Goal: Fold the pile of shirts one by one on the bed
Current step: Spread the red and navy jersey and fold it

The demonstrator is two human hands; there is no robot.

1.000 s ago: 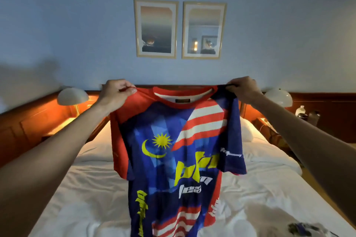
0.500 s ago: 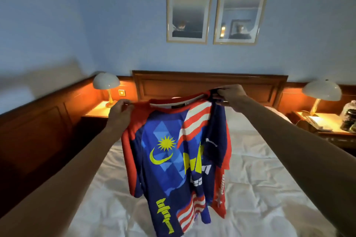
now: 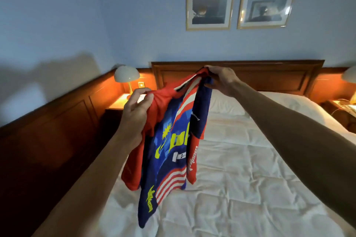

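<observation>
The fingers of the left hand are curled over and pinching the red shoulder of the jersey, thumb side tucked into the cloth. Up higher and further out, the right hand has its fingers bunched round the other shoulder, gripping a gather of red and navy fabric just in front of the headboard. Between the two hands the collar sags and the shirt hangs folded in on itself lengthwise, front print facing the camera: yellow star and crescent, red and white stripes, yellow lettering partly hidden in the crease. The hem dangles clear above the bed, whose white sheet is rumpled all over, with a pillow lying near the headboard behind the jersey. Off to the left a bedside lamp glows over a wooden nightstand, set into dark wood panelling. At the far right edge another lamp peeks in, only partly visible. On the blue wall above hang two framed pictures, side by side, their tops cut off by the frame edge.
</observation>
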